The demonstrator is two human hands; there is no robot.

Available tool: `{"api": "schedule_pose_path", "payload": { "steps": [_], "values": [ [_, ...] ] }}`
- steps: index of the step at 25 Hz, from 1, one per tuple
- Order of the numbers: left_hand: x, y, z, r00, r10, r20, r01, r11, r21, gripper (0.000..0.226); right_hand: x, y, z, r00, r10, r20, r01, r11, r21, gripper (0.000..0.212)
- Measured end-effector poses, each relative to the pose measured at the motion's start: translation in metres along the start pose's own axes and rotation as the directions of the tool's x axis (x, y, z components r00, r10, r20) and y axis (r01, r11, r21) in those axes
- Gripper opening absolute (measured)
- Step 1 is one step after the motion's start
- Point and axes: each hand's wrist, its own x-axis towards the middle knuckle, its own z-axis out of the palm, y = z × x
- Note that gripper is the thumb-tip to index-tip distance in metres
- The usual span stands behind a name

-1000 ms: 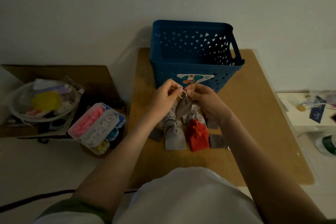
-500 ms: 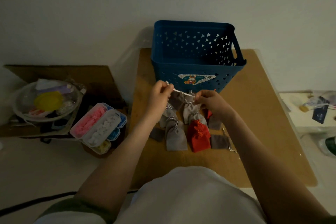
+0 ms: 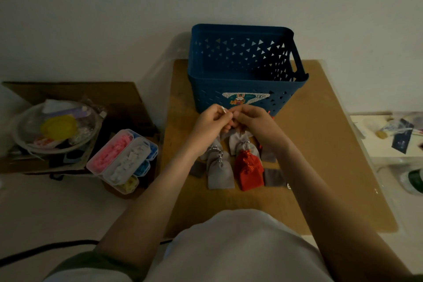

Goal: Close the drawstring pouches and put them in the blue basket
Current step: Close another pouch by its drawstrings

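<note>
Plain pale wall behind; brown board (image 3: pixel 332 144) serves as work surface, centre to right of frame, with bare margins along its right and lower edges. Blue basket (image 3: pixel 247 89) stands at the board's upper end, top open, walls pierced with triangles, sticker on the near wall; its floor is hidden behind that wall. Both hands are raised just in front of the near wall, fingertips meeting. Left hand (image 3: pixel 211 121): fingers curled, thumb and forefinger pinching a pale drawstring end (image 3: pixel 223 109). Right hand (image 3: pixel 254 121): fingers curled toward the left; what it grips is hidden, cannot tell. Directly below the hands, a light grey pouch (image 3: pixel 237 142); hanging or lying, not resolvable. Pouch pile lies mid-board between the forearms: large grey pouch (image 3: pixel 219 173) with cinched neck, red pouch (image 3: pixel 248 171) touching its right side, flat dark grey pouch (image 3: pixel 273 177) just right of the red one. Left of the board: cardboard sheet (image 3: pixel 68 91) carrying a clear bowl (image 3: pixel 23 142) of oddments with a yellow disc on top, and a clear compartment box (image 3: pixel 121 158) with pink, white, blue and yellow contents near the board's left edge. Black cable (image 3: pixel 45 249) crosses lower left. Right edge: white side surface (image 3: pixel 389 153) with small clutter.
</note>
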Motion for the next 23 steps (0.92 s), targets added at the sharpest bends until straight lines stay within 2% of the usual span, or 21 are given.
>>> {"api": "schedule_pose_path", "payload": {
  "steps": [4,7,10,13,17,20,21,23],
  "values": [
    [-0.002,0.004,-0.007,0.999,0.040,0.016,-0.039,0.996,-0.078,0.010,0.000,-0.005,0.001,0.999,0.020,0.049,-0.020,1.000,0.000,0.011],
    [-0.003,0.010,-0.008,0.996,0.069,-0.052,-0.073,0.995,-0.064,0.012,-0.001,-0.009,0.003,0.993,0.032,0.115,-0.024,0.997,-0.069,0.007],
    [-0.002,0.013,-0.008,0.982,0.112,-0.149,-0.121,0.991,-0.051,0.012,-0.001,-0.012,0.005,0.991,0.033,0.132,-0.026,0.998,-0.050,0.009],
    [-0.001,0.007,-0.009,0.954,0.208,-0.214,-0.178,0.972,0.150,0.011,0.002,-0.011,0.007,0.997,0.042,0.064,-0.047,0.995,0.084,0.012],
    [-0.003,0.002,-0.003,0.919,0.311,-0.241,-0.232,0.923,0.306,0.005,0.005,-0.007,0.018,0.997,0.073,-0.038,-0.059,0.955,0.290,0.016],
    [-0.003,0.001,0.000,0.875,0.425,-0.234,-0.263,0.821,0.507,0.015,0.004,-0.008,0.023,0.993,0.079,-0.084,-0.030,0.879,0.475,0.017],
    [-0.003,0.002,0.001,0.869,0.444,-0.220,-0.270,0.796,0.541,0.017,0.004,-0.008,0.023,0.993,0.073,-0.087,-0.018,0.857,0.515,0.016],
    [-0.002,0.004,0.004,0.893,0.403,-0.203,-0.244,0.810,0.533,0.020,0.005,-0.007,0.022,0.995,0.047,-0.088,0.006,0.848,0.530,0.017]
  ]
}}
